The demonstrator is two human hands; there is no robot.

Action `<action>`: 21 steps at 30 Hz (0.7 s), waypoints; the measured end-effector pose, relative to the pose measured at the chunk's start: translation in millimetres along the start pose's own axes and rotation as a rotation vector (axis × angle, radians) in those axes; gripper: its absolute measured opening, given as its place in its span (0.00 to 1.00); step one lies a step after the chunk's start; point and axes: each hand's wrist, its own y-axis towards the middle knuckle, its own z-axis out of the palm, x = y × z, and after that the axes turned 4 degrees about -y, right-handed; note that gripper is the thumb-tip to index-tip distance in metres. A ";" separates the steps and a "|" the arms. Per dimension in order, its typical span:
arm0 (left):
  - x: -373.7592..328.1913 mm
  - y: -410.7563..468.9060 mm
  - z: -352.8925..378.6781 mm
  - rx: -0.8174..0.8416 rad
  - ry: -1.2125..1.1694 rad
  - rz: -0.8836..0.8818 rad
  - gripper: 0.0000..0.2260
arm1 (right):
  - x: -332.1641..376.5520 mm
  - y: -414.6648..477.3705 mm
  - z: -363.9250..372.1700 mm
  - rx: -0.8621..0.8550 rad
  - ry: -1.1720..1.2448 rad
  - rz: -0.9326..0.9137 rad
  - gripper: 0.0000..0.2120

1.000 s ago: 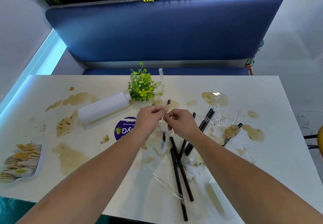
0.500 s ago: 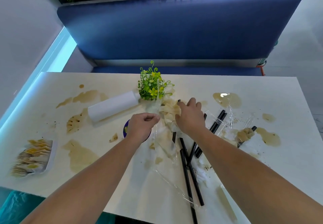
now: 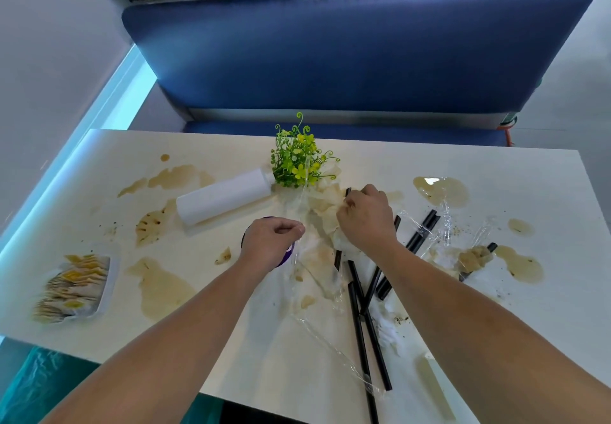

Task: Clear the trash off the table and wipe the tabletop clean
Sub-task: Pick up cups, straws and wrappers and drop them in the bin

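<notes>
Seen from the head camera, 2 bare arms reach across a stained white tabletop (image 3: 396,165) in front of a blue bench seat (image 3: 330,53). The left hand (image 3: 271,242) has its fingers (image 3: 291,229) curled in, thumb and forefinger pinching a strip of clear plastic wrapper (image 3: 302,199) that rises toward a small plant with yellow flowers (image 3: 297,162) at the middle of the tabletop. Just beside it, the right hand (image 3: 365,218) has its fingers curled into a wad of brown-stained tissue (image 3: 325,202) lying on the tabletop below the plant. A white paper towel roll (image 3: 224,197) lies on its side to the left, its far end touching the plant's base. Black straws (image 3: 363,324) lie scattered under and to either side of the right forearm, some reaching the near edge, tangled with more clear wrappers (image 3: 330,341). Brown spills mark the surface, with a large puddle (image 3: 441,190) at far right and another stain (image 3: 162,288) near the left forearm. A soggy clump (image 3: 476,256) sits among wrappers at right. A white tray of yellow-and-white packets (image 3: 74,286) rests near the left edge, well apart from both hands.
</notes>
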 end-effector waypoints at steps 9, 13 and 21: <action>-10.2 -8.1 -2.2 0.000 -0.010 0.011 0.02 | 3.7 -1.7 -21.6 -0.111 0.380 0.101 0.07; -15.9 -13.0 -5.2 -0.009 -0.023 0.021 0.02 | 8.9 -3.9 -36.7 -0.156 0.479 0.124 0.06; -26.7 -28.9 -11.5 -0.045 -0.022 0.034 0.03 | 17.4 -12.1 -59.5 -0.188 0.464 0.118 0.04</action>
